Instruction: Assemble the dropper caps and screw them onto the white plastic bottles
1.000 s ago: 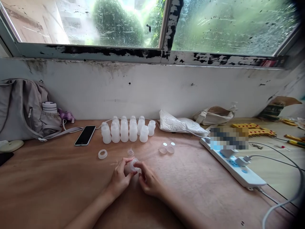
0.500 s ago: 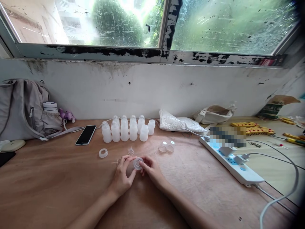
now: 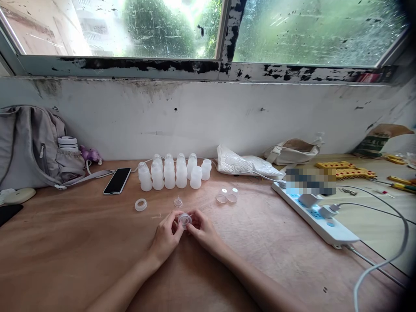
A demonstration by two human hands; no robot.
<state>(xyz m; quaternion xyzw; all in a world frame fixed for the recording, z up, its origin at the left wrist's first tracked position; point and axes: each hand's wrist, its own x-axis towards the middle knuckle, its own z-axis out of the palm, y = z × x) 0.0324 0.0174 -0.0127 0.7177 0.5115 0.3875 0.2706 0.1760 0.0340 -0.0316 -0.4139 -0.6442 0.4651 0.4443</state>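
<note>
We are working low over the table (image 3: 81, 242), both forearms coming in from the bottom edge and meeting near the middle. Our left hand (image 3: 167, 237) is curling its fingers round the near side of a small clear cap (image 3: 184, 219), thumb on top; our right hand (image 3: 203, 229) is pinching the same cap from the other side with its fingertips. So both hands are grasping the one piece, wrists resting on or just above the wood, and the cap is sitting between the fingertips just off the table.

We are judging the cap to be very light, thin translucent plastic or silicone, probably a little springy and somewhat slick, so the rim is the place to grip it, with light pressure from opposite sides. It is partly hidden by the fingers, so its exact shape is hard to tell.

Just beyond the hands a tiny clear valve (image 3: 177, 202) is lying, with a white ring (image 3: 141, 204) to the left and two clear discs (image 3: 226, 197) to the right. Farther back a cluster of white bottles (image 3: 173, 173) is standing upright near the wall, a phone (image 3: 117, 180) and a bag (image 3: 29, 147) to their left, a power strip (image 3: 316, 216) to the right.
</note>
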